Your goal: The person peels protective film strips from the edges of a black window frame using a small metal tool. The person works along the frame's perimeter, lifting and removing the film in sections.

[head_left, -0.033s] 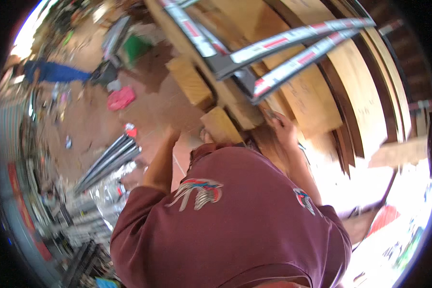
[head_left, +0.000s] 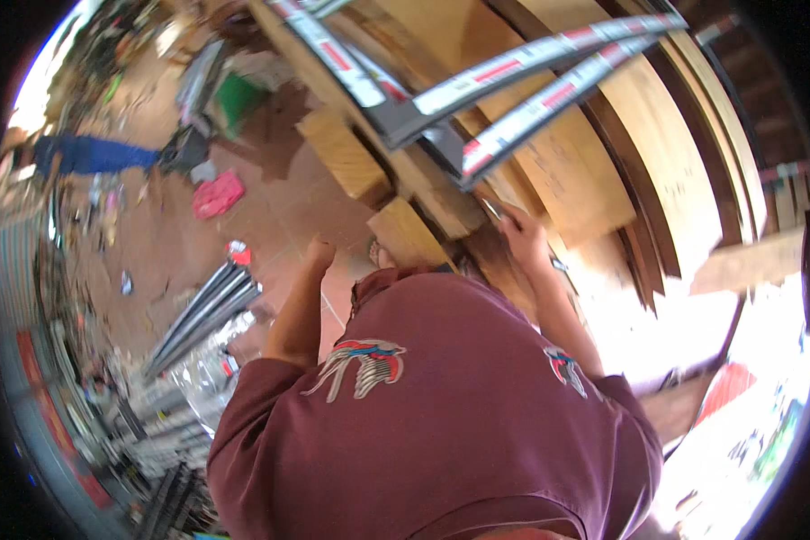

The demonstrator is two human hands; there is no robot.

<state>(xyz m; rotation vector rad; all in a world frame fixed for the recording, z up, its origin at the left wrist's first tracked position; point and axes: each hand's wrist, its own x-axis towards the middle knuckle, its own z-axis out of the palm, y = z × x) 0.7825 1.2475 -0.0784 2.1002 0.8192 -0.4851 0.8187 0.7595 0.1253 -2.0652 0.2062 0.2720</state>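
Observation:
My right hand (head_left: 522, 236) is closed around a slim object with a shiny tip (head_left: 492, 209), whose kind I cannot make out. It is beside the wooden beams, just below the corner of a dark metal frame (head_left: 522, 67) covered with white and red printed film. My left hand (head_left: 319, 254) hangs over the tiled floor at my left side, apart from the wood. Its fingers are too small and blurred to read. Between my hands a squared wooden block end (head_left: 409, 232) juts toward me, with another block (head_left: 346, 157) beyond it.
Broad wooden boards (head_left: 666, 171) are stacked at the right. On the floor at left lie a bundle of dark metal bars (head_left: 202, 310), a pink plastic bag (head_left: 218, 194) and a green object (head_left: 238, 99). A blue cloth-like shape (head_left: 99, 155) is farther left, amid scattered clutter.
The view has turned slightly, so the frame and floor items appear a little farther left. The shiny tip at my right hand shows more clearly.

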